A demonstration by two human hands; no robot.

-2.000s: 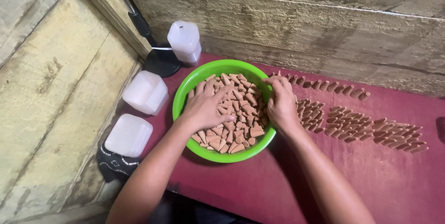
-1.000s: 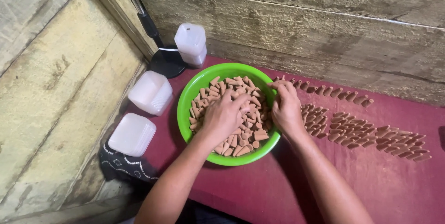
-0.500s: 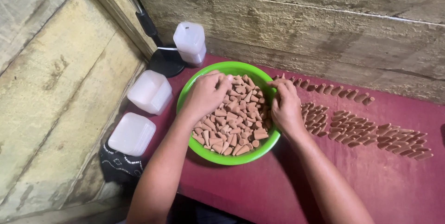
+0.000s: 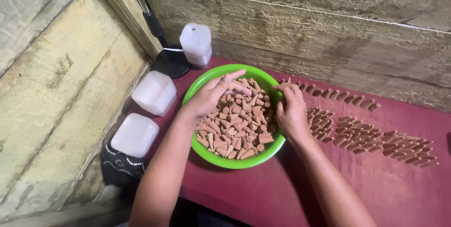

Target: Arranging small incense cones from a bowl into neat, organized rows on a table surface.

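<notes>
head view: looking down on a dark red cloth-covered table (image 4: 291, 194) set against a rough grey wall.
bowl: a round bright green plastic bowl (image 4: 263, 157) sits on the red cloth, heaped with small reddish-brown clay-like cones (image 4: 239, 128).
left hand: the left hand (image 4: 213, 96) hovers over the far left part of the bowl, fingers loosely bent, thumb and fingertips pinched together over the cones; whether a cone is between them cannot be told.
right hand: the right hand (image 4: 291, 112) rests at the bowl's right rim, fingers curled, tips pinching at the far edge; what it grips is hidden.
laid-out cones: rows of the same cones (image 4: 371, 135) lie on the cloth to the right of the bowl.
left of bowl: three white translucent plastic containers (image 4: 154, 93) and a black round lamp base (image 4: 171, 62).
</notes>
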